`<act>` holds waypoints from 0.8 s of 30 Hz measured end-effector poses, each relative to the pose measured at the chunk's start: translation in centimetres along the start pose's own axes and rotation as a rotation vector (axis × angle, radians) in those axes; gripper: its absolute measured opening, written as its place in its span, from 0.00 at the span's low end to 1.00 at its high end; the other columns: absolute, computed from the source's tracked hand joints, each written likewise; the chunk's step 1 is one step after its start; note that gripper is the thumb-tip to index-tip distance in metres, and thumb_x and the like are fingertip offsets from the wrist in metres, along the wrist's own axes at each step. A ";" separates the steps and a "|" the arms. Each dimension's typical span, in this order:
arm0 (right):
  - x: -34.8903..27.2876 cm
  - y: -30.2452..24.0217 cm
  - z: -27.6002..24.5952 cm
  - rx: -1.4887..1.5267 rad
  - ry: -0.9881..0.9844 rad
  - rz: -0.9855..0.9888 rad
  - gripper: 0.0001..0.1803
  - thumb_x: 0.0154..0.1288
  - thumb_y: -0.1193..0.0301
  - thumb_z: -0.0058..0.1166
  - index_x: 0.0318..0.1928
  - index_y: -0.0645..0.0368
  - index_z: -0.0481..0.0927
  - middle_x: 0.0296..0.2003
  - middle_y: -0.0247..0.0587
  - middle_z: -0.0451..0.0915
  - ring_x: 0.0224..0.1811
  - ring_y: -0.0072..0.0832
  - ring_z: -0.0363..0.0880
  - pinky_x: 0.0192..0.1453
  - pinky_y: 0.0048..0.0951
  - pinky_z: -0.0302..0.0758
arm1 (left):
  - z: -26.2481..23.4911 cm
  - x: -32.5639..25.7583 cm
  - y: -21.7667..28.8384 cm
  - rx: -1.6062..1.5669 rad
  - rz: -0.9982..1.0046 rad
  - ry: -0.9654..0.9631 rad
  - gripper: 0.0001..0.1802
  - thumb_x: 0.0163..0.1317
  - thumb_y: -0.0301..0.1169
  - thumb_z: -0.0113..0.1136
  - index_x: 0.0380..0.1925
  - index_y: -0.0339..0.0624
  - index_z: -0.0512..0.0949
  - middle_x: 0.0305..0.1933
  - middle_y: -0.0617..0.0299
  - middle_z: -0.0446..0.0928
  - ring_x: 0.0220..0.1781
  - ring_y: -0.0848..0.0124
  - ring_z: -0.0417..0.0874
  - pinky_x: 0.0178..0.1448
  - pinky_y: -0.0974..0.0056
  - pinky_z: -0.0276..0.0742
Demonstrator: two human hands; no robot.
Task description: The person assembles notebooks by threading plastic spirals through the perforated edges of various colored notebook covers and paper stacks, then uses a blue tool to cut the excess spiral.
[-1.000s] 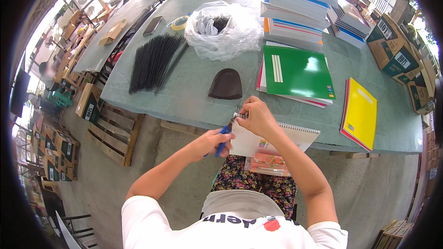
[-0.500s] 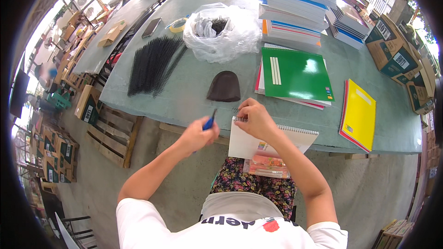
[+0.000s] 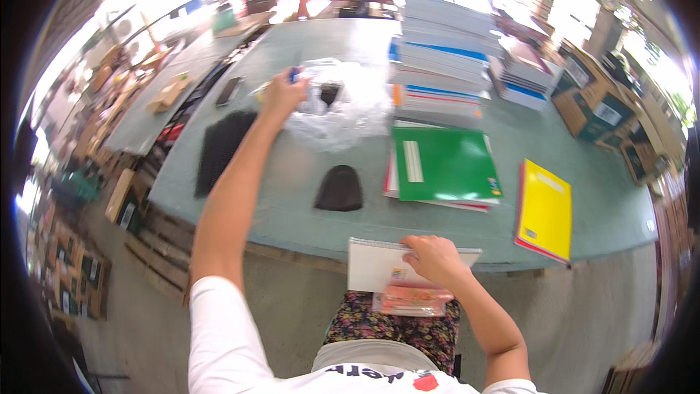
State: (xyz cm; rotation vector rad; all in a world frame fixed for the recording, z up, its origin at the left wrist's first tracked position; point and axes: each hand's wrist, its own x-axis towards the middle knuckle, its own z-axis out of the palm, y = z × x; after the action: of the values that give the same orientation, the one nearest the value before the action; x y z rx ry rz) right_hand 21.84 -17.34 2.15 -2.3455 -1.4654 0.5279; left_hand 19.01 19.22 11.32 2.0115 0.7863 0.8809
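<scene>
My left hand (image 3: pixel 283 96) is stretched far out over the table, closed around a blue-handled tool (image 3: pixel 294 74) whose thin tip is blurred. It is beside a crumpled clear plastic bag (image 3: pixel 339 120) with something dark in its opening. At the near table edge my right hand (image 3: pixel 437 257) grips the top, spiral-bound edge of a white notebook (image 3: pixel 368 266), its fingers bent over the binding. The notebook rests tilted at my lap. Between the hands lies a dark, round-topped piece (image 3: pixel 340 190). Black binding coils (image 3: pixel 219 147) lie in a bundle, partly behind my left forearm.
A tall stack of books (image 3: pixel 441 66) stands at the back, with green notebooks (image 3: pixel 448 168) before it. A yellow notebook (image 3: pixel 547 208) lies to the right, near cardboard boxes (image 3: pixel 594 98). A phone (image 3: pixel 230 92) lies far left. An orange-patterned packet (image 3: pixel 414 299) sits on my lap.
My left hand has swung from near the notebook forward to the plastic bag, still with the blue-handled tool. My right hand has shifted right along the notebook's binding. The view has tilted up.
</scene>
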 end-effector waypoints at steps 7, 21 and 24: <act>-8.0 6.0 -9.0 0.165 0.507 0.220 0.08 0.58 0.68 0.54 0.36 0.57 0.78 0.27 0.48 0.80 0.30 0.42 0.80 0.34 0.39 0.74 | -2.8 -11.7 -15.4 0.612 0.218 -0.056 0.24 0.52 0.41 0.62 0.42 0.34 0.75 0.37 0.44 0.76 0.41 0.48 0.76 0.47 0.52 0.71; -2.5 25.3 -13.1 -0.376 0.764 0.633 0.11 0.54 0.72 0.51 0.37 0.64 0.76 0.34 0.54 0.75 0.34 0.46 0.79 0.38 0.44 0.78 | -5.0 -12.1 -17.3 0.727 0.152 -0.024 0.14 0.56 0.35 0.59 0.37 0.35 0.76 0.40 0.47 0.73 0.45 0.51 0.73 0.51 0.54 0.67; 0.8 25.1 -4.3 -0.175 0.773 0.716 0.13 0.53 0.71 0.52 0.38 0.66 0.75 0.41 0.55 0.72 0.39 0.48 0.79 0.43 0.43 0.77 | -6.3 -14.3 -16.9 0.675 0.135 -0.061 0.13 0.55 0.32 0.59 0.38 0.35 0.76 0.40 0.48 0.73 0.46 0.51 0.72 0.52 0.54 0.67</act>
State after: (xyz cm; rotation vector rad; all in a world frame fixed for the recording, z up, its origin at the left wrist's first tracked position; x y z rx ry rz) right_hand 43.84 -27.48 -5.61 -2.7000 -0.3282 -0.3669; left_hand 2.20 19.30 -4.43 2.6900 1.0146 0.6721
